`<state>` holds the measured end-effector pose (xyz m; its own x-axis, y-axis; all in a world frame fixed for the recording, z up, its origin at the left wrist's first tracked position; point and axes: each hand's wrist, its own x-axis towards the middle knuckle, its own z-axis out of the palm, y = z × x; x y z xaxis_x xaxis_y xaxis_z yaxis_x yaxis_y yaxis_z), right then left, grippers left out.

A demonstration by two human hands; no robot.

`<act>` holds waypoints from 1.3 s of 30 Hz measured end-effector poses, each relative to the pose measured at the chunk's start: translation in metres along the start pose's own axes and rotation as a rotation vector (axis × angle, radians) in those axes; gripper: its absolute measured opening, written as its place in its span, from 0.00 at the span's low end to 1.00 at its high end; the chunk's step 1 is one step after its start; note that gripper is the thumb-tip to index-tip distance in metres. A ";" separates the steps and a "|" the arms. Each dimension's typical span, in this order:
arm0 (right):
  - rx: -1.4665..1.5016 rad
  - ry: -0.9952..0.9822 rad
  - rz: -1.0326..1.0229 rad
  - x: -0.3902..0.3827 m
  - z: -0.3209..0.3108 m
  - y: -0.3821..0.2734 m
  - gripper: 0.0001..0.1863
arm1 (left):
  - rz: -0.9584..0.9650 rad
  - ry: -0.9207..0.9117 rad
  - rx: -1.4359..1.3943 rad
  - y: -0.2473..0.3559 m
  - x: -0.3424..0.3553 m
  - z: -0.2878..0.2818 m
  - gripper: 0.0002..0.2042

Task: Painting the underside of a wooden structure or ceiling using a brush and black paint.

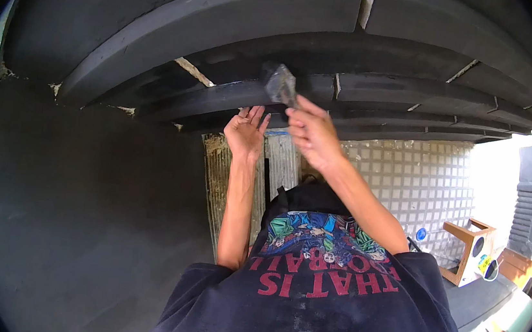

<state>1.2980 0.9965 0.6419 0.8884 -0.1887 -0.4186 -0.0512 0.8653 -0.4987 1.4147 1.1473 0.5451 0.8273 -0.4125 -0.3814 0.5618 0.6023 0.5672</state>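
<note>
My right hand (313,132) grips the handle of a small trowel (281,84). Its grey, smeared blade points up toward the dark step-like ledges, slightly blurred; whether it touches them I cannot tell. Just left of it, my left hand (247,131) is raised with fingers apart and nothing seen in it. Those fingertips are at the lower edge of a dark grey ledge (238,95). Pale gaps show between lengths of the ledges, such as one light joint (195,72) up and left of my left hand.
A dark grey wall (79,211) fills the left side. Ribbed boards (212,180) stand beyond my left forearm. To the right are a square-patterned floor (408,174), a blue round object (421,234), a wooden frame (464,252) and a small white tub (489,268).
</note>
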 end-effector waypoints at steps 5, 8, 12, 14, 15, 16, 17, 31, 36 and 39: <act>-0.168 0.146 -0.172 -0.011 -0.027 -0.019 0.34 | 0.036 0.014 0.007 0.001 -0.008 0.008 0.23; -0.250 0.231 -0.331 -0.023 -0.037 -0.025 0.33 | 0.047 0.017 0.017 0.000 -0.010 0.010 0.24; -0.287 0.353 -0.458 -0.033 -0.056 -0.034 0.32 | 0.048 0.008 0.027 0.000 -0.010 0.011 0.25; -0.382 0.413 -0.511 -0.040 -0.057 -0.034 0.31 | 0.046 0.003 0.026 -0.001 -0.010 0.010 0.25; -0.474 0.471 -0.565 -0.045 -0.055 -0.034 0.29 | 0.047 0.004 0.023 0.000 -0.010 0.009 0.25; -0.563 0.524 -0.602 -0.051 -0.050 -0.030 0.28 | 0.050 0.000 0.038 0.001 -0.011 0.008 0.26; -0.567 0.523 -0.602 -0.054 -0.050 -0.027 0.28 | 0.054 -0.004 0.052 0.002 -0.012 0.007 0.27; -1.109 0.118 -0.563 0.007 0.011 0.047 0.24 | -0.018 -0.106 -0.033 0.001 -0.005 -0.023 0.38; -1.363 0.107 -0.532 0.016 0.001 0.026 0.22 | 0.001 -0.038 -0.027 -0.007 -0.004 -0.015 0.36; -1.272 0.224 -0.623 0.007 -0.015 0.000 0.20 | 0.010 -0.055 0.031 -0.005 -0.007 -0.014 0.36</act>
<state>1.2980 0.9885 0.6275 0.8341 -0.5474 0.0680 -0.1598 -0.3579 -0.9200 1.4063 1.1571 0.5348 0.8311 -0.4439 -0.3350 0.5521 0.5854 0.5938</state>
